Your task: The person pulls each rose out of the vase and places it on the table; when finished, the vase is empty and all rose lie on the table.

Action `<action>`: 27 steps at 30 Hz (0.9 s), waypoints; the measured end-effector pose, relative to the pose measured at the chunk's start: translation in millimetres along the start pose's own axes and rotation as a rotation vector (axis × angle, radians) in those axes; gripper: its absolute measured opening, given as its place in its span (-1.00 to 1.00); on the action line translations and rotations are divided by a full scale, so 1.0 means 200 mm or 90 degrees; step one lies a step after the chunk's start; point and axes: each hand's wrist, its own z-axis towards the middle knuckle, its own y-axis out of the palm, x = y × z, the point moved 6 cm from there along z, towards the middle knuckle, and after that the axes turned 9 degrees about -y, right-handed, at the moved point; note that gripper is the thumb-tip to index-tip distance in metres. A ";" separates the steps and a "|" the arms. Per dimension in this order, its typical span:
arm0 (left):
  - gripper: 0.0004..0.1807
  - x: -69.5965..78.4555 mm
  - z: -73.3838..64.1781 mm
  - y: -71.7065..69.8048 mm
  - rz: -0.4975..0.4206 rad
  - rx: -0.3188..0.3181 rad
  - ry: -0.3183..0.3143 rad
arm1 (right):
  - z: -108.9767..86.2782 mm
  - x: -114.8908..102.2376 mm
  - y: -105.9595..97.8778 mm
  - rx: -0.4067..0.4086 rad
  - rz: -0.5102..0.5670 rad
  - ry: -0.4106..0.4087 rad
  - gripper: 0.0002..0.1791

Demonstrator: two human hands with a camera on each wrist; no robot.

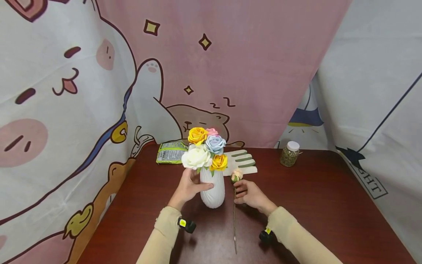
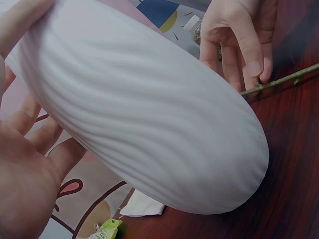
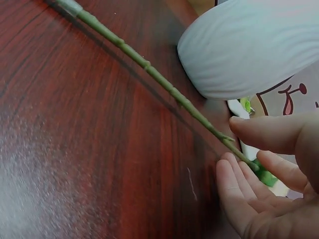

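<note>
My left hand (image 1: 193,185) grips a white ribbed vase (image 1: 212,190) near its top, thumb across the front and fingers behind. Yellow, white, blue and pink artificial roses fill it; the white rose (image 1: 197,157) faces me. To the right, a single peach rose (image 1: 236,175) lies with its long green stem (image 3: 154,73) pointing toward me, its shadow close beside it on the wood. My right hand (image 1: 252,196) is at the upper stem, just below the bloom. In the right wrist view the thumb and fingers (image 3: 234,184) stand apart on either side of the stem.
Behind the vase lies a white glove (image 1: 244,161) with green-edged fingers. A green packet (image 1: 170,153) is at the back left. Toward the back right stands a white-capped jar (image 1: 289,156) of dried green bits. Printed cloth (image 1: 250,73) hangs around the dark red table (image 1: 310,205).
</note>
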 end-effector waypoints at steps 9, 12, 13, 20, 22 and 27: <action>0.07 -0.01 0.00 0.00 -0.004 -0.001 0.001 | 0.01 -0.07 -0.07 -0.011 0.013 -0.020 -0.38; 0.07 -0.01 0.00 0.00 -0.006 -0.002 0.005 | 0.03 -0.11 -0.10 -0.012 0.025 -0.034 -0.40; 0.07 -0.01 0.00 0.00 -0.006 -0.002 0.006 | 0.03 -0.14 -0.11 -0.015 0.029 -0.042 -0.40; 0.06 -0.01 0.00 0.00 -0.010 -0.003 0.007 | 0.05 -0.31 -0.16 -0.038 0.043 -0.099 -0.44; 0.07 -0.01 0.00 0.00 -0.012 -0.002 0.005 | 0.05 -0.37 -0.17 -0.041 0.045 -0.112 -0.44; 0.07 -0.01 0.00 0.01 -0.023 -0.006 0.006 | 0.06 -0.52 -0.17 -0.037 0.064 -0.163 -0.48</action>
